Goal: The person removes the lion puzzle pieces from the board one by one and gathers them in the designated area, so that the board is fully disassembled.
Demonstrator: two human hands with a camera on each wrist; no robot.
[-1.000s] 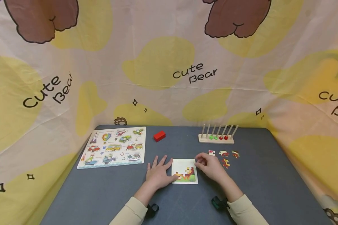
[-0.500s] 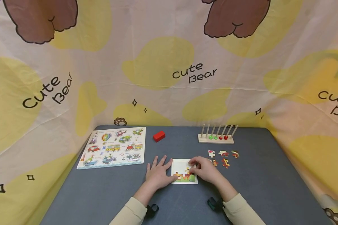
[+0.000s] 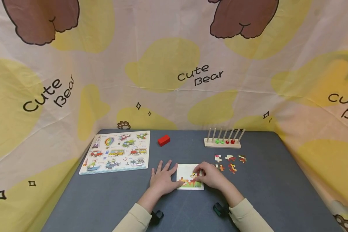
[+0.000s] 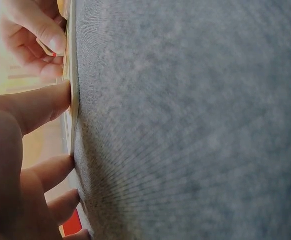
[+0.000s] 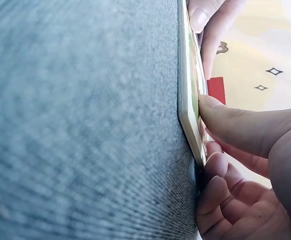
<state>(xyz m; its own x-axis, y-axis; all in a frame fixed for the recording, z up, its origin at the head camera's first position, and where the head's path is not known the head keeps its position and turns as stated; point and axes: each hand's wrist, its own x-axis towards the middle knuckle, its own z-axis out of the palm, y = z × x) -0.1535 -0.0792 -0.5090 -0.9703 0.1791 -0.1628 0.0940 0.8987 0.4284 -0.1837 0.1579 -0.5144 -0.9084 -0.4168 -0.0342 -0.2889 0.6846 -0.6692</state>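
Since the earliest frame, the right hand [image 3: 211,175] has shifted left, from the right edge of the jigsaw tray [image 3: 186,169] to over its picture; the left hand has stayed put. At far left, a vehicle puzzle board [image 3: 114,153] lies flat, well apart from the work, probably to leave room. A red block [image 3: 164,140] sits just right of it. The left hand [image 3: 163,181] is spread wide, its thumb over the tray's near left corner, seemingly to brace it. The tray lies flat on the surface [image 3: 188,212] between both hands, its near part filled. The right hand's thumb and fingers are drawn in narrow, apparently pinching a jigsaw piece [image 3: 193,175] at the tray's right side, perhaps to seat it. Beyond stands a peg rack [image 3: 222,145] with beads; nearer, loose jigsaw pieces [image 3: 232,168] lie spread out, likely for easy choosing.
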